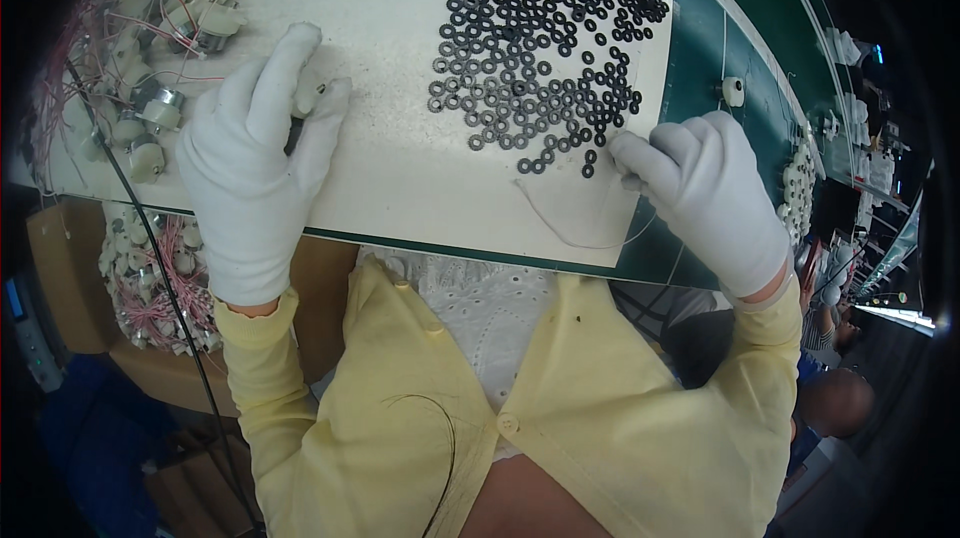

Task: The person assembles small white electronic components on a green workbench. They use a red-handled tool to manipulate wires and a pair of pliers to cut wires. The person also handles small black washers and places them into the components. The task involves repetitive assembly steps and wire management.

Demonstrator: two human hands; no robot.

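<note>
My left hand (245,148), in a white glove, holds a small cream-coloured motor part (308,96) between thumb and fingers; a short metal tip shows on it, and the rest is hidden by the glove. My right hand (705,183), also gloved, is closed with its fingertips pressed together at the right edge of the white board (390,178). Whatever those fingers hold, if anything, cannot be made out. Close to them lie many small dark rings (540,88), spread in a single loose patch with a few strays at the near end.
Small motors with cream caps and pink wires (190,18) are heaped at the left. More fill a cardboard box (70,268) below the table edge. A thin pale wire (560,233) curves across the board. A single cream part (733,91) sits on the green surface (690,48).
</note>
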